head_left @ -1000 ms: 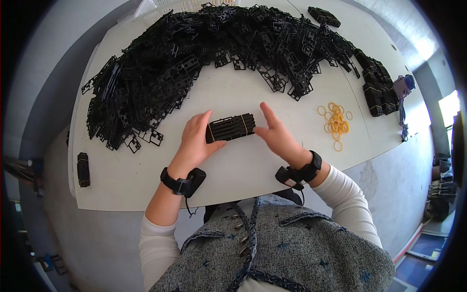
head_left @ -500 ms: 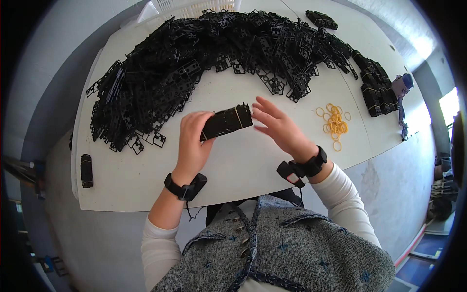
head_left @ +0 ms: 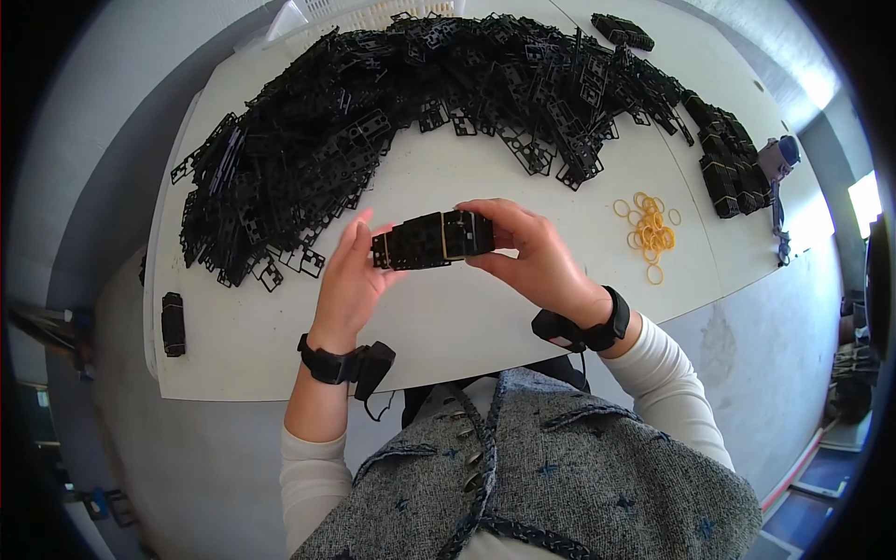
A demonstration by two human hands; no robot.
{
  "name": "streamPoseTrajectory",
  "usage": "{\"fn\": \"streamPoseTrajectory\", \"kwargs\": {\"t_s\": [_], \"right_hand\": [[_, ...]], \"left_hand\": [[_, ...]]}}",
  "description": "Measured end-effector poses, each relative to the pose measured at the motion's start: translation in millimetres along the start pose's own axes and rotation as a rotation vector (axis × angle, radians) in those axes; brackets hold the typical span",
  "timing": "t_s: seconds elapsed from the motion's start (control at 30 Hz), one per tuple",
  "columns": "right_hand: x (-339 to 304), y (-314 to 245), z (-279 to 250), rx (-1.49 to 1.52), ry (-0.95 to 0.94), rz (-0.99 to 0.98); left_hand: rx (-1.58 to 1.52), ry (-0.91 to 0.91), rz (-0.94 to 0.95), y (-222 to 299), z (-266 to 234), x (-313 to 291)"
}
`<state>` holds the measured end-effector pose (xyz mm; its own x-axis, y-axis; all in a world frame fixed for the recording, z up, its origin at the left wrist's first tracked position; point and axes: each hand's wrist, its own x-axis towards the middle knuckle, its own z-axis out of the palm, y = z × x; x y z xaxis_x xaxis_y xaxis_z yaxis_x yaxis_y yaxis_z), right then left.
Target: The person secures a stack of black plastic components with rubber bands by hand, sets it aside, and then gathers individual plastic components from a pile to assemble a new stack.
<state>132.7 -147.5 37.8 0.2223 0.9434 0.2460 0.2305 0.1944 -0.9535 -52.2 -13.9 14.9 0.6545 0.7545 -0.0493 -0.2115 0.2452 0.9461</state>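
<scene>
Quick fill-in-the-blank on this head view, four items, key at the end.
1. The left hand and the right hand are at opposite ends of the banded bundle, whose parts are coloured ____.
2. The loose yellow rubber bands lie nearer the ____ hand.
3. The big heap of loose parts lies on a ____ table.
4. The lone bundle lies near the table's ____ edge.

Missing words: black; right; white; left.
</scene>
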Motion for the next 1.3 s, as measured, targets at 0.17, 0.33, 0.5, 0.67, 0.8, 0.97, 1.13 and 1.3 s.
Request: {"fn": "streamPoseTrajectory", "kwargs": {"t_s": [0.17,0.33,0.5,0.67,0.8,0.97,1.13,1.3], "right_hand": [[0,-9,-3,-0.063,-0.081,-0.047],[-3,9,-9,0.496,-0.08,0.053],[-1,22,1,0.742,0.078,0.248],[0,28,7,0.256,0.056,0.217],[6,34,-13,0.006,-0.098,0.149],[9,39,-15,-0.725,-0.23,-0.001],[5,49,-5,-0.9,-0.141,-0.272],[3,46,11,-0.922,-0.208,-0.203]], "left_hand": [[-0.212,-0.188,-0.196,3,0,3],[0.042,-0.039,-0.003,-2,3,-1],[0.26,0.041,0.01,-4,13,-5],[0.268,0.013,0.04,-11,17,1],[0.427,-0.118,0.063,-10,7,5],[0.985,-0.295,0.226,-18,-8,18],[1.201,-0.34,0.339,-26,-9,18],[1.279,-0.231,0.563,-25,8,15]]}}
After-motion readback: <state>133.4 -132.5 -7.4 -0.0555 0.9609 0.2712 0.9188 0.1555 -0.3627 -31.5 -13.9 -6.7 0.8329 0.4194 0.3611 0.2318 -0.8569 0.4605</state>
